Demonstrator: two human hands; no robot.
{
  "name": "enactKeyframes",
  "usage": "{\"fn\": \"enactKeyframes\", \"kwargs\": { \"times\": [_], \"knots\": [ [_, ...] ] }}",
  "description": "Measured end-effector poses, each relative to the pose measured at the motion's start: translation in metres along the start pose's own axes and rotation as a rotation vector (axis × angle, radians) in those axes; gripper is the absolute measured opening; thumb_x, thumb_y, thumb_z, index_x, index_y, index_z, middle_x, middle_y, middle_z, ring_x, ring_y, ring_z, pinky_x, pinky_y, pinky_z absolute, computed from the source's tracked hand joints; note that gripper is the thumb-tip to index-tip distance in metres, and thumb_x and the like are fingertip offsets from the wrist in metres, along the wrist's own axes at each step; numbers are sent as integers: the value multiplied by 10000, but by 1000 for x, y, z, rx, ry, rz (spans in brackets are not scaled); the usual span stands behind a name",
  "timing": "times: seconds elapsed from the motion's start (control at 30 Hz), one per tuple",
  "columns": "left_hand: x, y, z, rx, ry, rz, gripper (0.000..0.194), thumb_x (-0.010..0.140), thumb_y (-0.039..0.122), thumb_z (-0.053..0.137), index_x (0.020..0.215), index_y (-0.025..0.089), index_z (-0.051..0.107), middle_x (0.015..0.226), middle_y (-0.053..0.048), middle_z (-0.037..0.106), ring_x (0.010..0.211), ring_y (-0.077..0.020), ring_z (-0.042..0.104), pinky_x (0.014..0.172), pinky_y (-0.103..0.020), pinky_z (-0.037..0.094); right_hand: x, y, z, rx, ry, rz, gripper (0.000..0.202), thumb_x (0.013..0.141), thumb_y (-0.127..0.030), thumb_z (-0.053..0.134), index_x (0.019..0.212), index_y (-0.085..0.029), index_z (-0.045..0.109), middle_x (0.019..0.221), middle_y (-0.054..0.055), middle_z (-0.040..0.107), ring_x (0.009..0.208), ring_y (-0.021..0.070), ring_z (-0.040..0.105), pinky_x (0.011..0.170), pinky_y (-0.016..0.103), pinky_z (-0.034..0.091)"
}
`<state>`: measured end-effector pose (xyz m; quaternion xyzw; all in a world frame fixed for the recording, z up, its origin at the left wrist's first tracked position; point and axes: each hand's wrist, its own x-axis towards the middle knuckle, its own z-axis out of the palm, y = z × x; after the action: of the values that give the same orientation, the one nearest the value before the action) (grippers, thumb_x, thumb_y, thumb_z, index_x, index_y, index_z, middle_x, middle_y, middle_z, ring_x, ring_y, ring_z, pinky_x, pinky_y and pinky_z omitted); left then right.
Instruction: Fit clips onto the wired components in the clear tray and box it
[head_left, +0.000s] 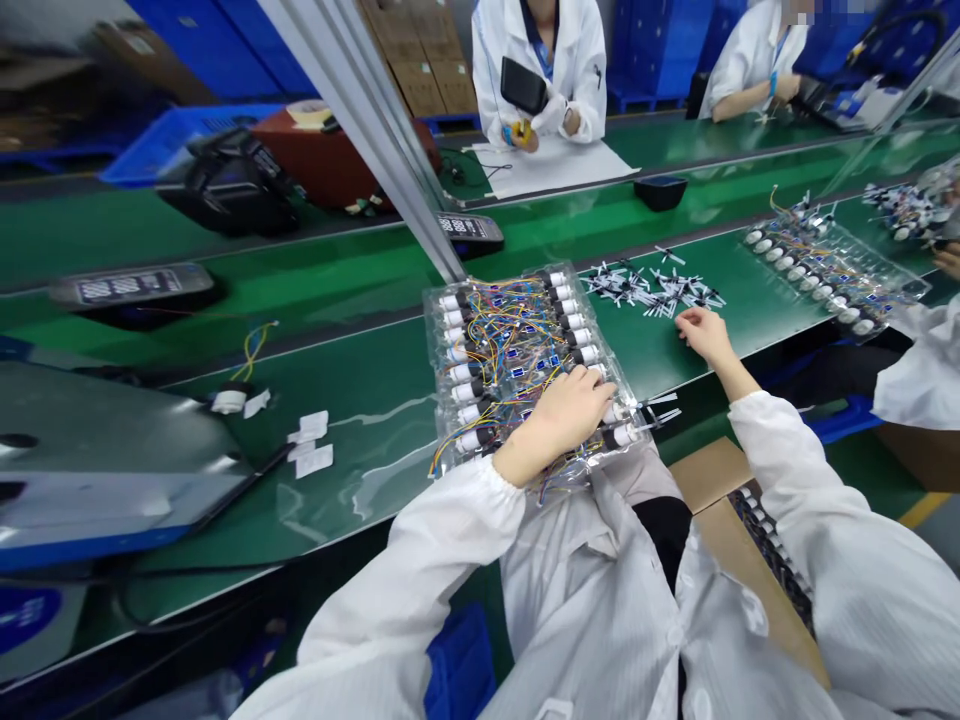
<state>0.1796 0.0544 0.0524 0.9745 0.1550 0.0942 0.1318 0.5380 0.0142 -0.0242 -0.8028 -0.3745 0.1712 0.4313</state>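
Note:
A clear plastic tray (441, 372) holds two columns of white and black cylindrical parts with coloured wires between them. My left hand (566, 408) rests over the tray's lower right, fingers curled at the right column; what they hold, if anything, is hidden. Near its fingers, thin white-and-black strips (661, 405) stick out past the tray's right edge. My right hand (701, 330) is at the near right edge of a pile of similar small strips (637, 288), thumb and fingertips pressed together. Anything between those fingertips is too small to make out.
Another filled tray (814, 275) lies on the right. A metal post (375, 130) rises behind my tray. At the left are a loose wired part (229, 400), white labels (311, 442) and a grey machine (97, 450). An open carton (720, 470) stands below. People sit across and at right.

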Motion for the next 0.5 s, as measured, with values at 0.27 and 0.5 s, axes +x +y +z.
{"fn": "enactKeyframes", "kwargs": {
  "times": [0.27,0.5],
  "knots": [
    [0,-24,7,-83,-9,40,277,1011,346,621,1230,183,665,1175,-110,675,1088,-271,583,994,-425,500,28,-35,6,-139,-4,-144,112,810,-97,760,729,-126,687,750,45,660,805,116,581,967,306,485],
    [0,-32,13,-210,31,-10,330,985,314,667,1284,176,653,1209,-110,684,1120,-267,594,1023,-423,503,-44,-103,8,569,-275,-75,299,760,-346,901,865,-213,655,819,27,712,775,184,724,752,354,641]
  ]
}}
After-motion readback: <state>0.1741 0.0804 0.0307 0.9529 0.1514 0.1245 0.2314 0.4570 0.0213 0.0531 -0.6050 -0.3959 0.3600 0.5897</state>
